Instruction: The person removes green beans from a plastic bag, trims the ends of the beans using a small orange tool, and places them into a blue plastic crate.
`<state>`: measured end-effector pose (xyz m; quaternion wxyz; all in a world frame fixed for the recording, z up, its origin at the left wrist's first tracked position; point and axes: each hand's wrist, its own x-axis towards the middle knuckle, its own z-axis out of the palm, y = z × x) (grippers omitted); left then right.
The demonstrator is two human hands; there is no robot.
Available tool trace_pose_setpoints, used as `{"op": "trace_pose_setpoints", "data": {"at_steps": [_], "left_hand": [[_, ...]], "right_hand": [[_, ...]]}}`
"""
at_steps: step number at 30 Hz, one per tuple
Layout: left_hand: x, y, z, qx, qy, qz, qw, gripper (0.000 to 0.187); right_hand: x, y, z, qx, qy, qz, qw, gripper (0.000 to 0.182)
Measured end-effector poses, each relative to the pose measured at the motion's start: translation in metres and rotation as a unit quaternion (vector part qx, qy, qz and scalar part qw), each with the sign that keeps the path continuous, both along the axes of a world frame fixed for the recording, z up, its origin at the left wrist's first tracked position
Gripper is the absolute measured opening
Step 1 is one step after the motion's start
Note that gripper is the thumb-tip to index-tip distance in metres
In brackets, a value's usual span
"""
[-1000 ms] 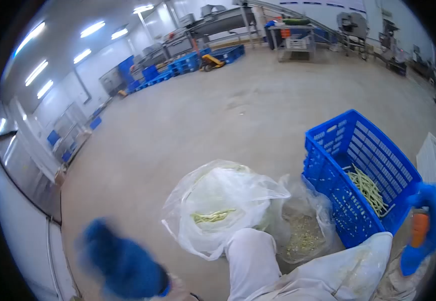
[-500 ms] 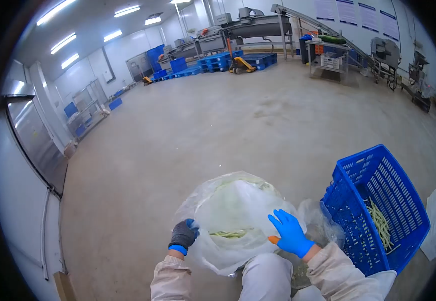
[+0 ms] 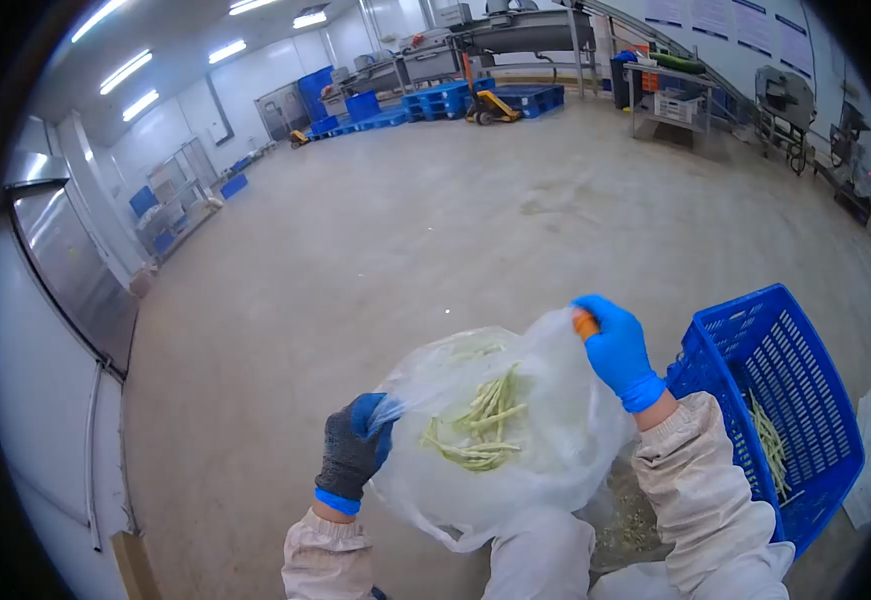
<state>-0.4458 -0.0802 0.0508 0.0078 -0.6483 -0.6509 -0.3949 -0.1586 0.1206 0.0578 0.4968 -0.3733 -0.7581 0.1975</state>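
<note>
Clearly, the clear plastic bag [image 3: 570, 440] is spread between the two hands, over the floor [image 3: 285, 320] and just before the person's knee [image 3: 543, 560]. The left hand [image 3: 357, 448], in a dark grey and blue glove, has its grip closed on the near left edge of this bag, which is gathered in the fingers. The right hand [image 3: 617, 350], in a blue glove, keeps an orange handle [image 3: 585, 325] in its closed grip, and the film of the bag rises up to these fingers; how firmly they pinch it, I cannot tell. The green beans [image 3: 478, 457] lie loosely in the bag, between the two grips and apart from both, lower than the right one. To the right stands a blue crate [image 3: 805, 390], with other beans [image 3: 770, 445] at its bottom. Beside the knee, small scraps [image 3: 635, 515] are partly hidden by the right sleeve [image 3: 700, 490].
</note>
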Motion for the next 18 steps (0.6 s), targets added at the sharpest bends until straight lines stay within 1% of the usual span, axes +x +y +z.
{"op": "trace_pose_setpoints", "data": {"at_steps": [1,4,5,6,7,8,9,10,11,12,13,14,15,16,17,18], "left_hand": [[-0.003,-0.003,-0.007,0.014,0.024,-0.008,1.000,0.015],[0.002,-0.012,-0.014,0.003,0.039,-0.042,0.998,0.013],[0.005,-0.015,-0.012,0.000,0.035,-0.042,0.998,0.013],[0.009,-0.019,-0.007,-0.078,-0.072,-0.012,0.994,0.015],[0.011,-0.022,-0.004,-0.152,-0.177,0.020,0.972,0.018],[0.009,-0.024,-0.007,-0.153,-0.177,0.022,0.972,0.018],[0.005,-0.025,-0.013,-0.144,-0.160,0.049,0.975,0.018],[0.003,-0.025,-0.016,-0.136,-0.143,0.074,0.978,0.018],[0.011,-0.026,-0.004,-0.137,-0.143,0.074,0.977,0.018],[0.023,-0.030,0.015,-0.115,-0.094,0.108,0.983,0.022],[0.037,-0.035,0.035,-0.094,-0.044,0.142,0.984,0.025],[0.047,-0.039,0.048,-0.096,-0.044,0.142,0.984,0.025],[0.056,-0.043,0.060,0.005,0.090,0.142,0.986,0.027],[0.067,-0.045,0.076,0.109,0.220,0.135,0.960,0.029],[0.088,-0.052,0.101,-0.056,0.051,-0.138,0.987,0.037],[0.100,-0.036,0.098,-0.076,0.036,-0.234,0.969,0.035]], "right_hand": [[0.004,-0.006,-0.006,-0.003,-0.002,-0.002,1.000,0.017],[0.011,-0.017,-0.009,-0.007,-0.001,0.006,1.000,0.017],[0.011,-0.025,-0.005,-0.060,0.011,0.034,0.998,0.018],[0.009,-0.033,0.000,-0.114,0.024,0.064,0.991,0.020],[0.008,-0.040,0.002,-0.118,0.023,0.067,0.991,0.020],[0.006,-0.046,0.004,-0.006,-0.047,0.025,0.999,0.025],[0.004,-0.052,0.008,0.108,-0.116,-0.017,0.987,0.030],[0.002,-0.064,0.017,0.108,-0.116,-0.016,0.987,0.030],[0.000,-0.079,0.029,0.159,-0.149,0.064,0.974,0.035],[0.000,-0.086,0.034,0.209,-0.181,0.143,0.950,0.041],[-0.002,-0.083,0.029,0.208,-0.180,0.144,0.950,0.041],[-0.006,-0.075,0.015,0.239,-0.253,0.143,0.926,0.042],[-0.012,-0.066,-0.001,0.269,-0.324,0.139,0.896,0.043],[-0.015,-0.044,-0.027,0.181,-0.389,0.140,0.892,0.046],[-0.020,-0.026,-0.030,0.181,-0.391,0.136,0.892,0.046],[-0.027,-0.006,-0.024,0.069,-0.414,0.140,0.897,0.045]]}}
